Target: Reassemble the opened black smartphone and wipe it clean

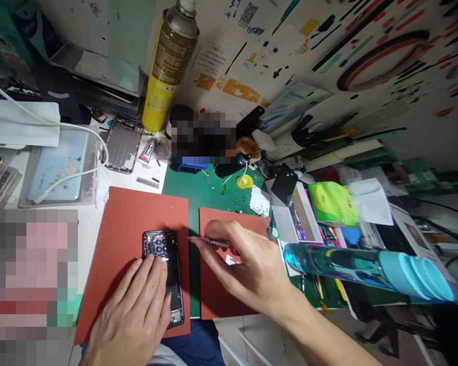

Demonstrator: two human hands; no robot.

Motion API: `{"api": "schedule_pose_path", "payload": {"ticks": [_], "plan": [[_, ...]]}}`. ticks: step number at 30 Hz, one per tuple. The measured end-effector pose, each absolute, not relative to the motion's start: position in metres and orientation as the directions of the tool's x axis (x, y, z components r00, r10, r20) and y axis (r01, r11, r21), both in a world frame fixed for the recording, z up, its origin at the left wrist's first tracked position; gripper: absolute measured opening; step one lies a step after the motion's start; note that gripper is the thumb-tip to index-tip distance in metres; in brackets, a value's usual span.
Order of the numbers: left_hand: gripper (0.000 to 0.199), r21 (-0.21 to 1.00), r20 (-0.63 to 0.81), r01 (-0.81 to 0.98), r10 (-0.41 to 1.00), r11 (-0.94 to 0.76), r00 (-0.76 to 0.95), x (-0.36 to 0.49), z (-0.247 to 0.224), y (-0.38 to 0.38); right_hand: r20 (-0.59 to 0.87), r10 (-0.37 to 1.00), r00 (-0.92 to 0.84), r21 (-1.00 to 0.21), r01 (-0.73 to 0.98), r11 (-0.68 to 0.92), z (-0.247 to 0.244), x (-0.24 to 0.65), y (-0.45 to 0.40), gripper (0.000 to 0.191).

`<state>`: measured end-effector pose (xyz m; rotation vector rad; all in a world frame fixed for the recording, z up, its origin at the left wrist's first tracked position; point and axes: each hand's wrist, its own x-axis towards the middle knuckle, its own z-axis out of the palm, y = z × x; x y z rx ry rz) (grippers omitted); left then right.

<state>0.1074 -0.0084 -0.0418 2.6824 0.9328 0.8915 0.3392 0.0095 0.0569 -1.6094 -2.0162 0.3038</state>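
Note:
A black smartphone (173,277) lies on a reddish-brown mat (148,208), its back open and the camera lenses near its top end. My left hand (137,300) rests flat across it, fingers extended together over the part below the lenses and the thumb along the right side. To the right of the phone, my right hand (244,264) pinches slim metal tweezers (213,242), their tips pointing left toward the phone and apart from it. Under that hand is a second reddish-brown mat (216,300), with a small white piece (232,260) on it.
A tall yellow spray can (164,76) stands at the back. Phone parts and a glue tube (147,150) lie at left. A blue water bottle (351,264) lies beside my right forearm, near an open white box (305,208). Green matting (191,185) shows between the mats.

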Motion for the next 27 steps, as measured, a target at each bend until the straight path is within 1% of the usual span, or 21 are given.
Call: {"api": "schedule_pose_path", "payload": {"ticks": [4,11,20,27], "plan": [[0.043,0.336,0.484,0.505,0.606,-0.795,0.631,0.108,-0.041,-0.008,0.254,0.965,-0.066,-0.548,0.812,0.2,0.055,0.34,-0.007,0.016],[0.043,0.338,0.483,0.509,0.61,-0.792,0.628,0.108,-0.04,-0.007,0.247,0.968,-0.032,-0.578,0.797,0.174,0.047,0.339,-0.014,0.016],[0.044,0.334,0.476,0.511,0.61,-0.792,0.634,0.108,-0.04,-0.007,0.268,0.963,0.025,-0.576,0.806,0.139,0.047,0.34,-0.01,0.015],[0.042,0.334,0.476,0.508,0.608,-0.793,0.636,0.108,-0.039,-0.007,0.253,0.967,0.024,-0.581,0.803,0.132,0.044,0.339,-0.008,0.015]]}}
